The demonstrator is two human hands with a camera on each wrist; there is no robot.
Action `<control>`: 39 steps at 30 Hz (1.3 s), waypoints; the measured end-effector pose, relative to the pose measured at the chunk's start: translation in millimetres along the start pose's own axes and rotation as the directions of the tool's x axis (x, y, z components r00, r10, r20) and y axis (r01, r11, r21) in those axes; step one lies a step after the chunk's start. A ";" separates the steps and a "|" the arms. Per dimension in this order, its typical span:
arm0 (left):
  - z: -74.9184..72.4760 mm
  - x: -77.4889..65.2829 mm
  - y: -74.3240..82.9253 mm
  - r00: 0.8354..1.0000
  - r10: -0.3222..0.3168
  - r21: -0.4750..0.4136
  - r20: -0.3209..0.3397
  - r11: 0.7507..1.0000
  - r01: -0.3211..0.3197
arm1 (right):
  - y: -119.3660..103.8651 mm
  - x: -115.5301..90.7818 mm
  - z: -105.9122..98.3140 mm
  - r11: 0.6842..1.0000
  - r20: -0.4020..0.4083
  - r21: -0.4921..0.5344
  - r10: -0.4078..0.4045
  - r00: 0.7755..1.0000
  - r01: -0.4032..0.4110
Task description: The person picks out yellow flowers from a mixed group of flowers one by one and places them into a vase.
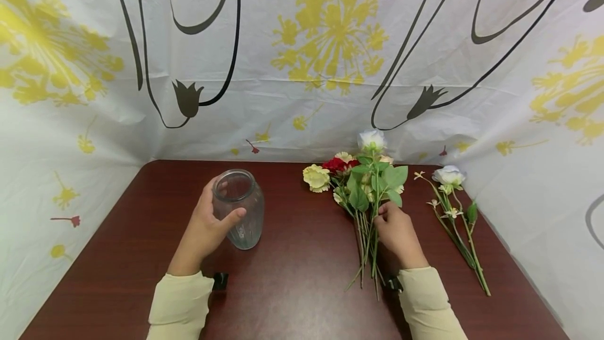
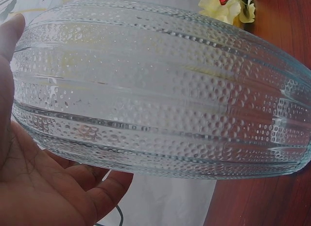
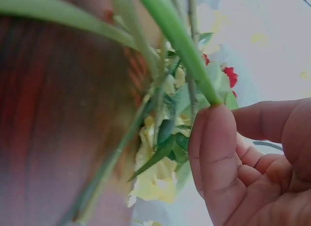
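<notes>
My left hand grips a clear ribbed glass vase, with the thumb on the near side and the other fingers behind it. Dimpled glass of the vase fills much of the left wrist view. Whether its base touches the table cannot be told. My right hand pinches a green stem between thumb and fingers. That stem seems to belong to the white rose with broad green leaves. Under and around it lies a bunch with a yellow flower and a red flower.
To the right on the dark reddish-brown table lie another white rose and a stem of small pale flowers. A patterned white sheet hangs behind the table and along both sides.
</notes>
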State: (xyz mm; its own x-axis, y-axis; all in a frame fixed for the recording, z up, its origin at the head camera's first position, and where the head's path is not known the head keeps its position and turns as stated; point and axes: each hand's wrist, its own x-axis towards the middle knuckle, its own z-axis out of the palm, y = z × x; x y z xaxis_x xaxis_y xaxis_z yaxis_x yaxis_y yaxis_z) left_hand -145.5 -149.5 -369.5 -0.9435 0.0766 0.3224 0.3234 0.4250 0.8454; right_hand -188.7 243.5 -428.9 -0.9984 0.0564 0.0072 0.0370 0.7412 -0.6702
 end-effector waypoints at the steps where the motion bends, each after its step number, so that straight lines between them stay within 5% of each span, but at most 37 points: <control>1: 0.0 0.0 -0.1 1.000 -0.002 0.001 0.000 1.000 0.002 | -0.9 -0.5 -1.3 1.000 -0.005 -0.001 -0.005 1.000 0.005; 17: 0.8 -0.4 -0.1 1.000 -0.004 -0.004 0.012 1.000 0.004 | -8.3 -12.8 -34.0 0.999 -0.050 0.039 0.004 0.999 -0.002; 27: 0.6 -0.6 -1.1 1.000 0.006 -0.005 0.005 1.000 -0.006 | 0.3 -19.8 -59.2 0.990 -0.191 -0.130 -0.086 0.978 0.062; 33: 0.5 -0.6 -1.1 1.000 0.014 -0.010 0.006 1.000 -0.014 | 17.6 -23.2 -73.7 0.966 -0.324 -0.258 -0.067 0.944 -0.020; 39: 1.0 -0.2 -1.5 1.000 0.016 -0.005 0.005 1.000 -0.016 | 40.0 -25.0 -87.7 0.950 -0.330 -0.280 0.041 0.943 -0.139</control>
State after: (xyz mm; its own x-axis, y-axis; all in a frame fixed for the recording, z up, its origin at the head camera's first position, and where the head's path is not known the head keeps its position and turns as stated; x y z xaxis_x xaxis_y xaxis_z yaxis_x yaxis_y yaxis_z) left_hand -145.8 -149.2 -371.3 -0.9384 0.0879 0.3343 0.3392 0.4193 0.8421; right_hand -158.4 330.5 -390.8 -0.9257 0.3045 0.2245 0.1864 0.8834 -0.4299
